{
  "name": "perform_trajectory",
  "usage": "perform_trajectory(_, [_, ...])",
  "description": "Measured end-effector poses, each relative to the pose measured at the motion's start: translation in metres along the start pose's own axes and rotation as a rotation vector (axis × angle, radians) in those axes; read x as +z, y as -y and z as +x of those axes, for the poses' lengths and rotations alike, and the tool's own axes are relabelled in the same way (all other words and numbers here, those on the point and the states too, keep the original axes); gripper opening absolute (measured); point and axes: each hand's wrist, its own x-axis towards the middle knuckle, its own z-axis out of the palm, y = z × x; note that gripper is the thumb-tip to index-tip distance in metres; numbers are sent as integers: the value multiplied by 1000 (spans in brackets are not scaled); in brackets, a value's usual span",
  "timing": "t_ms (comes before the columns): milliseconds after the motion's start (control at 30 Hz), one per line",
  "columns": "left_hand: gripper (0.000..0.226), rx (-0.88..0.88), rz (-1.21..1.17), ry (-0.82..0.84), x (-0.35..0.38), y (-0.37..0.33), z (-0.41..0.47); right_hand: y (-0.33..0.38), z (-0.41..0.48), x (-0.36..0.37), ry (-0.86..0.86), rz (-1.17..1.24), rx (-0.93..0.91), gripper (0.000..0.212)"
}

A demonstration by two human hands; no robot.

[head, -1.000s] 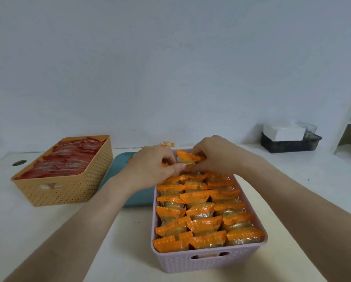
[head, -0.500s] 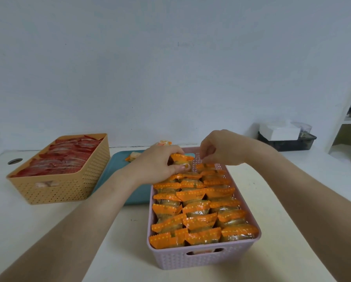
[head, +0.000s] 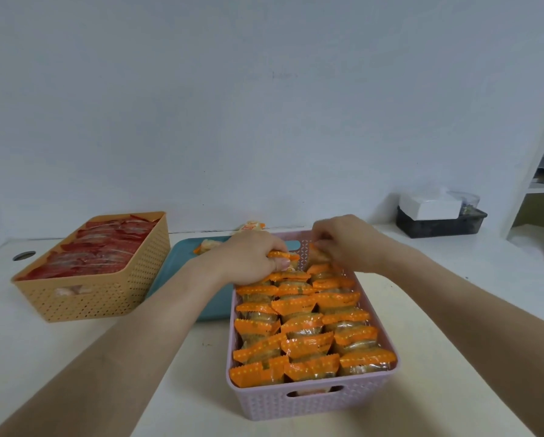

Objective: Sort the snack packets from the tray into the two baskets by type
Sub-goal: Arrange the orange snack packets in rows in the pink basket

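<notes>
A pink basket (head: 311, 405) in front of me is packed with rows of orange packets (head: 299, 342). My left hand (head: 248, 257) grips one orange packet (head: 281, 255) at the basket's far left end. My right hand (head: 343, 241) pinches another orange packet (head: 319, 255) at the far right end. A tan basket (head: 106, 294) on the left is full of red packets (head: 97, 247). Between the baskets lies the teal tray (head: 182, 272), with a couple of packets (head: 210, 244) at its far end, partly hidden by my left hand.
A black bin with a white box (head: 434, 212) stands at the back right by the wall. White shelving (head: 542, 184) rises at the far right. A round hole (head: 24, 256) is in the table at the far left.
Both hands have moved apart at the far end of the pink basket. The left hand has pushed its orange packet down into the row, and the right hand now pinches a packet beside it.
</notes>
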Motion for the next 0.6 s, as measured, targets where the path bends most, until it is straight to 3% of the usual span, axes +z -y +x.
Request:
perform_trajectory(100, [31, 3, -4, -21, 5, -4, 2, -3, -3, -15, -13, 6, 26, 17])
perform_trajectory(300, [52, 11, -102, -152, 14, -2, 4, 1, -7, -16, 204, -59, 19, 21])
perform_trajectory(467, [28, 35, -133, -126, 11, -2, 1, 0, -6, -7, 326, -29, -61, 40])
perform_trajectory(600, [31, 34, -81, -42, 9, -4, 5, -13, -5, 4, 212, 32, -128, 35])
